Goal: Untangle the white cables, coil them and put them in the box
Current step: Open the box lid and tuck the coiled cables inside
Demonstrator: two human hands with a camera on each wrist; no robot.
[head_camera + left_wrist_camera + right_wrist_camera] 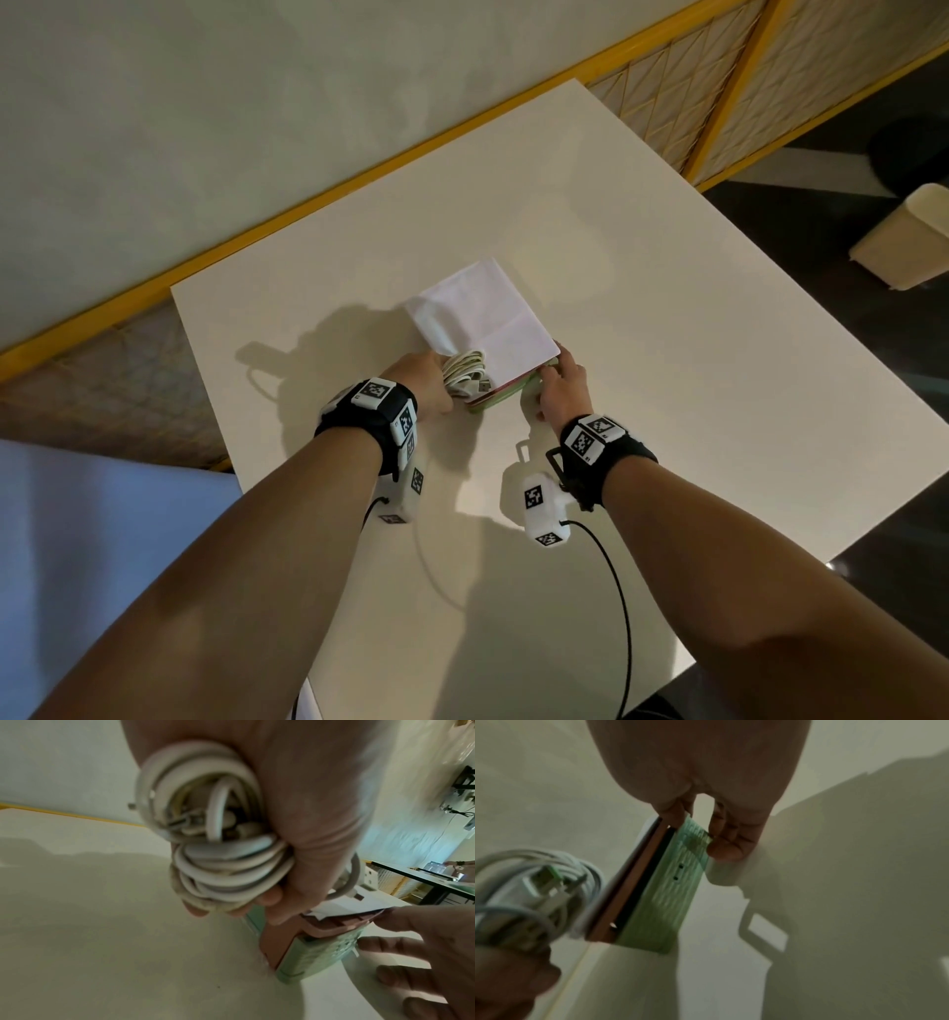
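A coiled bundle of white cables with USB plugs showing is gripped in my left hand, held at the near left edge of the box. The box is shallow, green outside and pink inside, lying on the white table. Its white lid flaps stand open over it. My right hand holds the box's near right corner between thumb and fingers. The inside of the box is mostly hidden by the flaps.
The table runs along a wall with a yellow-framed panel behind it. A cream bin stands on the dark floor at the right. Black leads from the wrist cameras trail over the table's near edge.
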